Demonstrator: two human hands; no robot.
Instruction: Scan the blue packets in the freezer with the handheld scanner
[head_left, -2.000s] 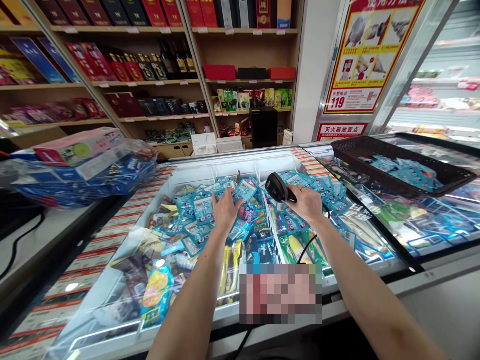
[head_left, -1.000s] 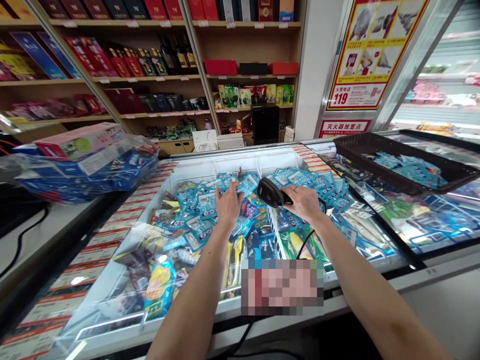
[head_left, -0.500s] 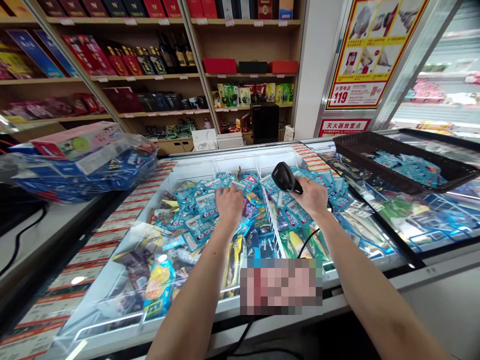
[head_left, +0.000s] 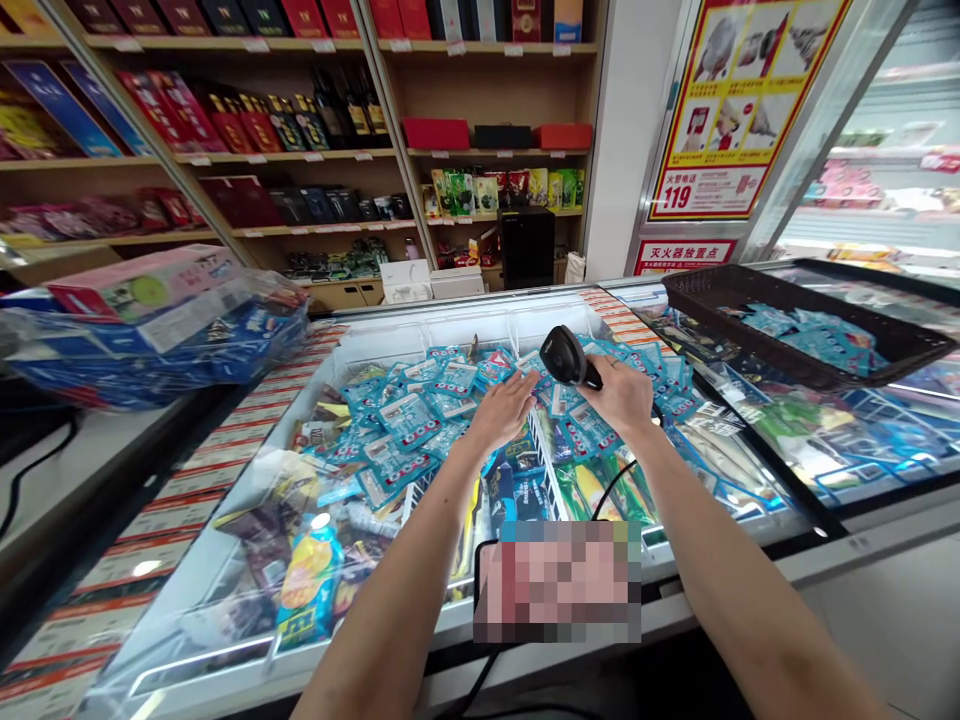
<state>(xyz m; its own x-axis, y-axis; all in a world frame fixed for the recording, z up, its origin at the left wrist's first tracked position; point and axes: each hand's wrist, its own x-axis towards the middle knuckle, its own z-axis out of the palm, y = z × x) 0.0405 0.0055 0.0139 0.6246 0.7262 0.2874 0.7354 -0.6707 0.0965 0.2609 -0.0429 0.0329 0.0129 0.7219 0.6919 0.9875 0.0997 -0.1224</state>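
I stand at an open chest freezer [head_left: 420, 325] full of small blue packets [head_left: 409, 415]. My right hand [head_left: 622, 395] is wrapped round the handle of a black barcode scanner [head_left: 566, 357], whose cable runs down toward me. My left hand [head_left: 506, 408] reaches over the packets beside the white wire divider [head_left: 544, 455], fingers stretched out flat and holding nothing. It lies just left of the scanner's head.
A black basket [head_left: 795, 335] with more blue packets rests on the freezer lid to the right. A plastic-wrapped stack of boxes [head_left: 157, 325] sits on the counter at left. Shelves of boxed goods and bottles line the back wall. Colourful ice cream packs fill the freezer's near part.
My left hand has moved right from the middle of the blue packets toward the divider and spread open. The scanner rose and stays near the same spot.
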